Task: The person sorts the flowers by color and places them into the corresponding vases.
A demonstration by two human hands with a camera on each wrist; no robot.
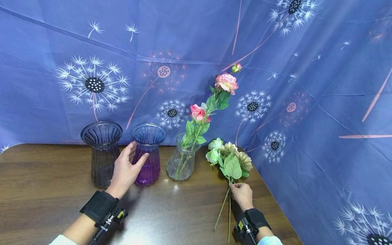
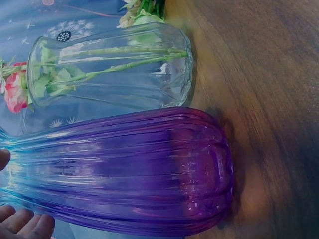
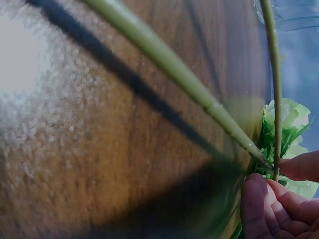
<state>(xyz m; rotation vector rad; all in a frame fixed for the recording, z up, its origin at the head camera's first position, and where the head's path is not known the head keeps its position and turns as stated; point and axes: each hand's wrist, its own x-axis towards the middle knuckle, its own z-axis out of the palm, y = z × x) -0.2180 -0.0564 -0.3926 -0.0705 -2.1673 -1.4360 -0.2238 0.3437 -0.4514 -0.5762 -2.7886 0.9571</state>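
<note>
My left hand (image 1: 127,168) is at the neck of a purple ribbed glass vase (image 1: 148,170), thumb in front and fingers at its left side. In the left wrist view the fingertips (image 2: 42,226) are beside the bluish neck of the vase, which stands upright on the table. On the right, my right hand (image 1: 242,195) pinches two flower stems (image 3: 169,69) between thumb and fingers, just below the leaves. Pale green blooms (image 1: 214,154) and beige blooms (image 1: 243,160) top these stems. Their lower ends spread apart toward the front of the table.
A dark grey glass vase (image 1: 104,163) stands left of the purple one. To its right, a clear glass vase (image 1: 180,166) holds a tall stem with pink blooms (image 1: 226,83). Blue dandelion-print cloth (image 1: 199,34) hangs behind the wooden table (image 1: 39,190) and along its right side.
</note>
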